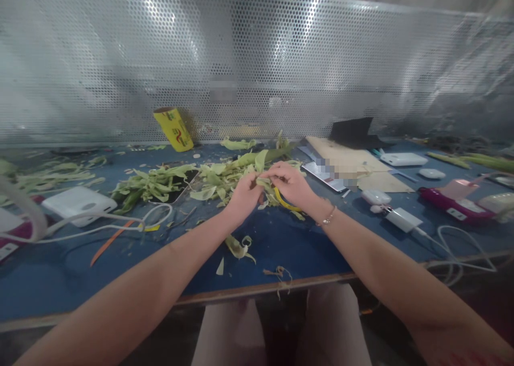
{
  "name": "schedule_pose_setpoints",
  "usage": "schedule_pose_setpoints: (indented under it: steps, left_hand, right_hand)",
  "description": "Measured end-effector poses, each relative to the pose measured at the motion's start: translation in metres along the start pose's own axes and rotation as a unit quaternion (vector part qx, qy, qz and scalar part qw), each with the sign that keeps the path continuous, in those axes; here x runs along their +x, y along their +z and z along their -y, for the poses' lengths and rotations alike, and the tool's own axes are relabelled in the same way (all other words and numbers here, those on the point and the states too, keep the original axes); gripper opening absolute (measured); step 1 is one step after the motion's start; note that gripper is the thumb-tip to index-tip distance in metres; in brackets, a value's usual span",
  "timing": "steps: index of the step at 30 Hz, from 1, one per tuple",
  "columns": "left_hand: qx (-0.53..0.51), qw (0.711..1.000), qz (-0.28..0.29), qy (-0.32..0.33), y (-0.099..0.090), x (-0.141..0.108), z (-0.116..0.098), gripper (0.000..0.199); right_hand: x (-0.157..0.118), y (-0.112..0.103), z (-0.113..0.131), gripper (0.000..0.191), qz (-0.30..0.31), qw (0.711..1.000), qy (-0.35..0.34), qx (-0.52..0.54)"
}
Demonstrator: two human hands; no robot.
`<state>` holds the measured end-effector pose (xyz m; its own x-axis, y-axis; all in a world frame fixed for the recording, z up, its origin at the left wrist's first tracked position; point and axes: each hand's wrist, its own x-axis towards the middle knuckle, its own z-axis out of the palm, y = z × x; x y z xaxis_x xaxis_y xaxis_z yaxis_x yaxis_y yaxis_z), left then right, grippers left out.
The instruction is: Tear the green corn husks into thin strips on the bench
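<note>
Both hands meet over a loose heap of pale green leaves (214, 173) at the middle of the blue table (193, 280). My left hand (243, 197) is closed, thumb and fingers pinching a green leaf (261, 161) that sticks up between the hands. From the other side my right hand (295, 186), a bracelet at its wrist, has its fingers bent onto the same leaf; its fingertips are partly hidden. A yellow strip (283, 201) curves just below the right hand. Left of the heap, more green leaves (150, 186) lie in a bunch, partly over a dark phone (182, 186).
A yellow cardboard tube (174, 130) leans near the perforated metal panel (249, 60). Cardboard sheets (341, 157) and a phone (327, 177) lie right. White chargers (402, 219), cables and purple power strips (453, 205) flank both sides. Leaf scraps (239, 248) lie near the front edge.
</note>
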<state>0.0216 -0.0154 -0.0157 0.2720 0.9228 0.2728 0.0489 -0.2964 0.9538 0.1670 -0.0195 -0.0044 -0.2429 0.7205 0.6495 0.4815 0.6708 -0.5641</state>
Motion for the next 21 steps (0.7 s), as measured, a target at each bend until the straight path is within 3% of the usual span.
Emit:
schedule_pose_setpoints:
  steps: [9,16,21]
  left_hand:
    - [-0.03,1.0,0.001,-0.011,0.0,0.001,0.004,0.017]
    - [-0.184,0.981,0.017,-0.057,0.007,-0.002,-0.009,0.023]
    - [-0.225,0.971,0.048,-0.064,0.009,-0.004,-0.015,0.026]
  right_hand:
    - [0.0,0.003,0.01,0.018,-0.001,0.999,0.016,-0.05]
    - [-0.001,0.007,0.005,0.021,-0.045,0.997,-0.004,-0.062]
    - [-0.001,0.005,0.002,0.022,-0.056,0.997,-0.005,-0.056]
